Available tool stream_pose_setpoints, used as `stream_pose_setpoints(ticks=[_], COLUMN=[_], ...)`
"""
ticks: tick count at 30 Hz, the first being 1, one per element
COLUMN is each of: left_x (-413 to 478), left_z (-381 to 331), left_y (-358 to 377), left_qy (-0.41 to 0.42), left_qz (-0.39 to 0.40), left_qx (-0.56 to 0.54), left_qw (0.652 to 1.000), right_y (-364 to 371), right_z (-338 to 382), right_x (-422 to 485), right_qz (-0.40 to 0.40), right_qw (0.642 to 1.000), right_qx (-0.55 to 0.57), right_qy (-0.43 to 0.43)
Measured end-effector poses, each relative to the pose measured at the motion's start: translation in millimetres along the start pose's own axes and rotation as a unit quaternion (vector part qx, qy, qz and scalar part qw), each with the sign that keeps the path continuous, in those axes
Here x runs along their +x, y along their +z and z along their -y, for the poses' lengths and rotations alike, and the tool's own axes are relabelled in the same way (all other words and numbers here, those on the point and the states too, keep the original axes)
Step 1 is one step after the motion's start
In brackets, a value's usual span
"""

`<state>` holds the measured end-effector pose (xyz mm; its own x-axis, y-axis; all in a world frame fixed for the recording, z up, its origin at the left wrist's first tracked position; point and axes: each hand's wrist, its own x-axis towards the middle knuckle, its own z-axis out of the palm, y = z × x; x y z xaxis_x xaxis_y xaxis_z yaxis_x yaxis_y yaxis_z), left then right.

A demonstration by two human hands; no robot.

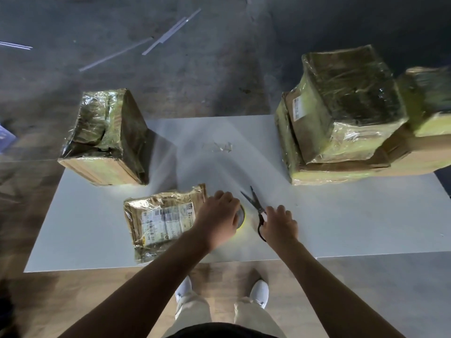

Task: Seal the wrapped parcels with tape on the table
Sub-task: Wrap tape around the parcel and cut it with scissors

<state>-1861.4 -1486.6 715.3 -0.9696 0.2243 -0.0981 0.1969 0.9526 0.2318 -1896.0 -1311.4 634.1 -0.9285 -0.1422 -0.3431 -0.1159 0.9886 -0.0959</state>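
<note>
Left hand (217, 219) curled over tape roll (241, 216) | right hand (280, 226) fingers curled on scissors (256, 204) | flat parcel (161, 215) beside left fingers: taping seemingly unstarted

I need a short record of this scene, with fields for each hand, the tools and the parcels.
left hand: grips the tape roll on the table
right hand: holds the scissors by the handles, blades open
flat parcel: beside left hand, label up
other parcels: one box far left, a stack far right
scraps: table centre
</note>
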Motion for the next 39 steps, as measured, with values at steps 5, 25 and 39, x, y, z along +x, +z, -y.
stream_pose_setpoints(ticks=[5,25,39], left_x=[-5.2,-21.4,-24.7], left_z=[-20.8,-18.5,-13.8], left_y=[22.0,33.0,37.9], left_qy=[-0.059,0.046,0.062], left_qz=[0.117,0.137,0.118], left_qx=[0.090,0.142,0.133], left_qw=[0.987,0.979,0.982], right_y=[3.2,1.2,-2.0], right_z=[1.7,6.8,1.0], right_x=[-2.8,-5.3,-1.7], right_qz=[0.030,0.050,0.035], right_qw=[0.999,0.999,0.999], right_qx=[0.018,0.002,-0.025], right_qy=[0.041,0.020,0.014])
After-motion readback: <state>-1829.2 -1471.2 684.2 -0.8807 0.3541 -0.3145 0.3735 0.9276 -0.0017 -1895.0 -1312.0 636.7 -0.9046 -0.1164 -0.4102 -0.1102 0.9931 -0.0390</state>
